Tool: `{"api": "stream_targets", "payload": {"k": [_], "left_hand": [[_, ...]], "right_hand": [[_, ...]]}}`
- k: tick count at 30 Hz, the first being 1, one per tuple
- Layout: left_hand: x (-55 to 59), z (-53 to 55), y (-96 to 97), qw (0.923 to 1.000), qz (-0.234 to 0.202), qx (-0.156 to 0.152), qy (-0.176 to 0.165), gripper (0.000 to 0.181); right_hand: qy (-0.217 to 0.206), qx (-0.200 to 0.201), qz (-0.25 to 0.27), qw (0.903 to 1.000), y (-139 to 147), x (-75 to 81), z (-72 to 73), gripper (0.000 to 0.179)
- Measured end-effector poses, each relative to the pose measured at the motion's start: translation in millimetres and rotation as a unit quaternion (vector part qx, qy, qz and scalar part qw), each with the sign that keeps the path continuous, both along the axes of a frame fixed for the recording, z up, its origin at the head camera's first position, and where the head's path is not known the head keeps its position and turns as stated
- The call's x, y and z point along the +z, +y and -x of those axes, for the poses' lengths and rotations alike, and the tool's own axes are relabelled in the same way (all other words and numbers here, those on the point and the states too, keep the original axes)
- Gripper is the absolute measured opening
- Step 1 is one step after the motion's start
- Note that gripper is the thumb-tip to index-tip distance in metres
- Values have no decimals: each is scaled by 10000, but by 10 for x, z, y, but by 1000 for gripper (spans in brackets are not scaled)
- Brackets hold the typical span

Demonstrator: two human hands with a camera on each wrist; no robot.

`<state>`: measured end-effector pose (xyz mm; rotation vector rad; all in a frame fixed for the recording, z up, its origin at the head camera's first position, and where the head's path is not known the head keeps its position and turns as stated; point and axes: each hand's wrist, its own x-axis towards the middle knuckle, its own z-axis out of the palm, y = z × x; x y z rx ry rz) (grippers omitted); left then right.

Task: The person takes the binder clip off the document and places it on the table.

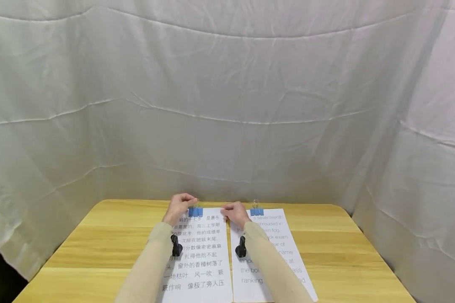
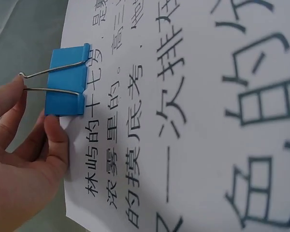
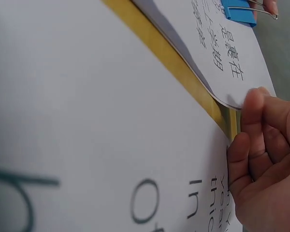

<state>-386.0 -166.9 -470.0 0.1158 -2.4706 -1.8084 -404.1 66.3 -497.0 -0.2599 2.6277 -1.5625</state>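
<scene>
Two stacks of printed paper lie side by side on the table. The left stack (image 1: 208,269), with Chinese text, carries a blue binder clip (image 2: 65,82) on its top edge. My left hand (image 1: 177,209) grips this clip, fingertips at the ends of its wire handles in the left wrist view and other fingers under it. At the same stack's top right corner, my right hand (image 3: 268,145) pinches the sheets between thumb and finger. The right stack (image 1: 284,235), with English text, has a second blue binder clip (image 1: 256,211) on top; my right forearm passes over this stack.
The light wooden table (image 1: 337,252) has rounded far corners. A pale cloth curtain (image 1: 227,147) hangs behind it and along both sides. Both stacks lie near the far edge with a narrow gap between them.
</scene>
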Motion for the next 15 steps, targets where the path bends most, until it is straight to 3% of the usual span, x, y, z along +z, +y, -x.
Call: {"api": "stream_targets", "payload": {"k": [11,15], "left_hand": [[-22,60,-57,9990,-41,-387,-217,16],[-24,51,-86,9980,-209,-576,-153,30]], "right_hand": [[-180,-122,256,9994,2,-15,14,18],[-126,-146,231,9995,-10,-33,14,20]]}}
